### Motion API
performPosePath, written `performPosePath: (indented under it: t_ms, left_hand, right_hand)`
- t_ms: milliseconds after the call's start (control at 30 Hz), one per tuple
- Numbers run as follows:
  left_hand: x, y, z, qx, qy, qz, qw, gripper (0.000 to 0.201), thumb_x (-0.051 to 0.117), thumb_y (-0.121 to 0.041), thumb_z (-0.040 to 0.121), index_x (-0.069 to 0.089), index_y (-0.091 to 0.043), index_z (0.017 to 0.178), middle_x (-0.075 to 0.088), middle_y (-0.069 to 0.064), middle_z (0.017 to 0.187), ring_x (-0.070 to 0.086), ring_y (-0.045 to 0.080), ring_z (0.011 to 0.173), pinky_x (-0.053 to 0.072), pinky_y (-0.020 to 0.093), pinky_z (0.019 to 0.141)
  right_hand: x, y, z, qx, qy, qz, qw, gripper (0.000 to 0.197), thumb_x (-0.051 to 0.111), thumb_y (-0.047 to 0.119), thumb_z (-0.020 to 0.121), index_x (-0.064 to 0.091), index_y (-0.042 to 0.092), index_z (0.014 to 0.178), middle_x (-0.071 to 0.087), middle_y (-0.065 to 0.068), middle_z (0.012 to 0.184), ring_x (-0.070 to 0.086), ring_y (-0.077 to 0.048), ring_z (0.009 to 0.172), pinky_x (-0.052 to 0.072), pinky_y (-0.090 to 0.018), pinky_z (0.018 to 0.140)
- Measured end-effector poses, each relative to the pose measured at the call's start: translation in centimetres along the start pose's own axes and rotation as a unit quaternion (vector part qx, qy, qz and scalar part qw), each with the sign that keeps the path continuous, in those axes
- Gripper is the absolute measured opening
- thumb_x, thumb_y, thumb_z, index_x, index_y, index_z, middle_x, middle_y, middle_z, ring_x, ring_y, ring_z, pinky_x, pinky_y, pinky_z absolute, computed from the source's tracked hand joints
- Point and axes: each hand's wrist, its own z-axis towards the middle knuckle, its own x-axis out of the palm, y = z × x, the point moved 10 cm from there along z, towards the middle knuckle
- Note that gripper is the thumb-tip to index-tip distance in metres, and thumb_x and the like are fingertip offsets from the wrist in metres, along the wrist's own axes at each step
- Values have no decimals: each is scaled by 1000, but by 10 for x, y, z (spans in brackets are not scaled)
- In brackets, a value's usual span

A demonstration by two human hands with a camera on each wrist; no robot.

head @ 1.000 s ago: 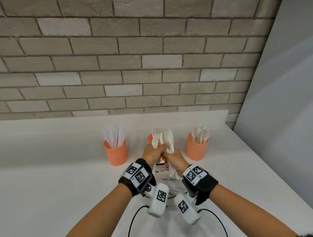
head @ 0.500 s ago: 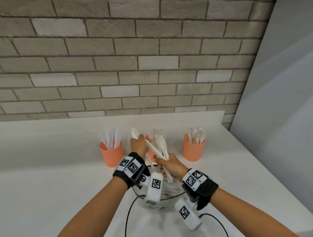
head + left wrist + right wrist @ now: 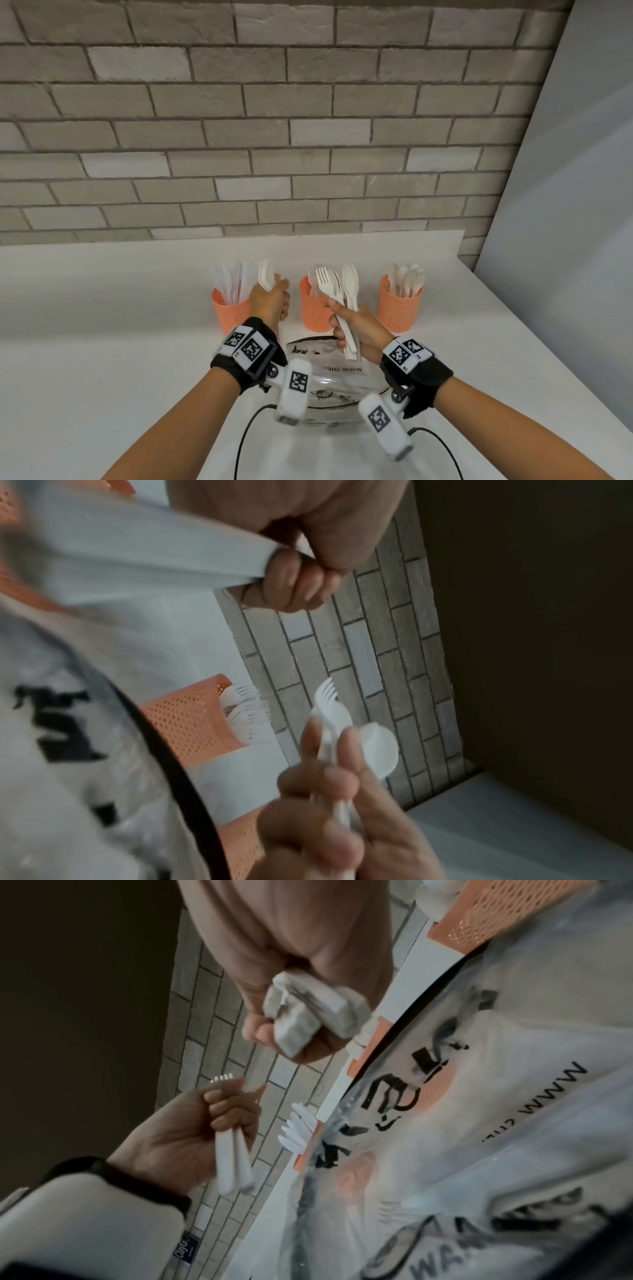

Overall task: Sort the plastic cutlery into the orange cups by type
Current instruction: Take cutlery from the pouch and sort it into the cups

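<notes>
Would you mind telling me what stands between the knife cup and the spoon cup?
In the head view, the fork cup stands between the knife cup and spoon cup; the left hand with its forks hangs there too.

The head view looks forward and down from above the forearms, over the white counter (image 3: 102,325) towards the brick wall (image 3: 274,120), taking in all three orange cups with the middle cup (image 3: 313,313) near centre. Each wrist view sits close beneath its own hand, tilted steeply sideways. Both also catch that wall (image 3: 359,647) (image 3: 205,1015), the middle cup (image 3: 185,718) and the printed plastic bag (image 3: 479,1096) before it.
</notes>
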Motion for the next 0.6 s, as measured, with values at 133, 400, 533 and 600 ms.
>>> performPosePath:
  t_ms: [133,400,533,600]
  left_hand:
    - [28,17,-14,-47,84,39,995,32,63,-40,83,59,-9,79,38,-3,51,34,6,36,29,17,37]
    - [46,16,-25,-25,81,61,995,24,65,-18,83,53,-11,64,42,3,53,33,6,32,27,15,33]
    - [47,14,-29,-13,61,87,994,30,62,-8,82,51,-11,55,43,-4,37,35,6,27,29,14,34]
    - [46,10,-29,9,50,91,995,29,57,-6,84,53,-11,56,49,-1,42,41,11,36,32,17,40]
  right_hand:
    - [15,3,-2,-9,33,-16,999,20,53,26,93,58,12,105,50,5,52,42,-4,37,36,-16,36]
    - [12,4,-6,-26,30,-29,999,17,53,28,93,57,12,88,55,0,60,45,-6,38,39,-17,36]
    - [8,6,-10,-19,24,-37,999,29,45,32,97,58,9,84,57,-5,70,50,-6,38,43,-18,37]
    - [8,6,-12,-23,27,-40,999,28,42,28,98,58,8,86,58,-8,73,53,-6,39,46,-19,38]
